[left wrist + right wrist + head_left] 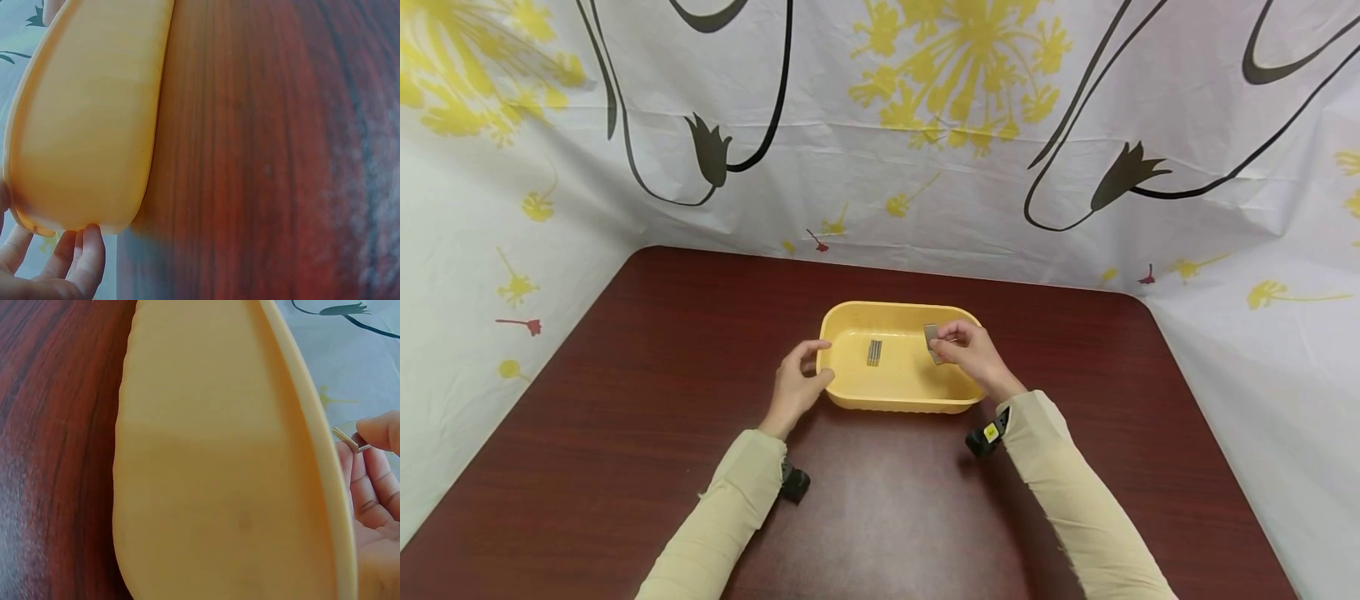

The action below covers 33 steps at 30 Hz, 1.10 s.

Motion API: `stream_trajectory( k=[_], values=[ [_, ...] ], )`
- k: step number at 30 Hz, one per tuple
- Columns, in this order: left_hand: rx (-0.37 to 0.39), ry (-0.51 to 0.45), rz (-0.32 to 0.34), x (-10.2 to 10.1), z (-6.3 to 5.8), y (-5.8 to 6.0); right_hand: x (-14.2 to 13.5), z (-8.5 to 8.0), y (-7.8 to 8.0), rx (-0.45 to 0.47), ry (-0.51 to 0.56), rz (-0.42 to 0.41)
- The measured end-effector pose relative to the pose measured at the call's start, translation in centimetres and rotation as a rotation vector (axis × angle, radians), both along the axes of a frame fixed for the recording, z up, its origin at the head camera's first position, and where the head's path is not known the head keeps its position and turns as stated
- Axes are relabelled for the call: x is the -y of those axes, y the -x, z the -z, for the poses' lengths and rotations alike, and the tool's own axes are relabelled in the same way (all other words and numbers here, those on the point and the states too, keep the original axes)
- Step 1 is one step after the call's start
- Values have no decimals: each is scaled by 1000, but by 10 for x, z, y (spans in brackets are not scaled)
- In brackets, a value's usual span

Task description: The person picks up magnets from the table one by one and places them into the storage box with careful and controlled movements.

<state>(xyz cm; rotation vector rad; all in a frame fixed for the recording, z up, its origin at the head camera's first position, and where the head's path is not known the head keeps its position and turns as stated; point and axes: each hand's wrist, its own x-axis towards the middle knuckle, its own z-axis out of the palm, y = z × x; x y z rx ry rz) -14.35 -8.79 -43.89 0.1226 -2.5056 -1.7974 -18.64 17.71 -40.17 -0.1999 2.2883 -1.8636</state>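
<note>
My left hand (797,383) grips the left end of a yellow plastic tray (895,405), fingers and thumb spread along its rim and outer wall. In the left wrist view its fingertips (92,234) press on the tray's end. Over the tray's right part, my right hand (972,353) pinches a grey metal strip of staples (931,335) between thumb and fingers. The right wrist view shows the strip's bent, channel-like end (350,440) past the rim. Inside, left of the middle, several similar strips (874,353) lie side by side on the tray floor.
The tray stands on a dark red-brown wooden table (715,333), near its far edge. White cloth (925,217) with yellow and grey flowers hangs behind and at both sides. Each wrist wears a small black camera, the right one (987,435) beside the tray's near right corner.
</note>
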Motion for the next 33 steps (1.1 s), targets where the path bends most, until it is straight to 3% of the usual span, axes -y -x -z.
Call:
stream_trajectory(
  k=[19,33],
  values=[
    [-3,-4,4,0,0,0,11,12,1,43,24,6],
    [-6,-2,1,0,0,0,14,14,4,61,-49,17]
  ],
)
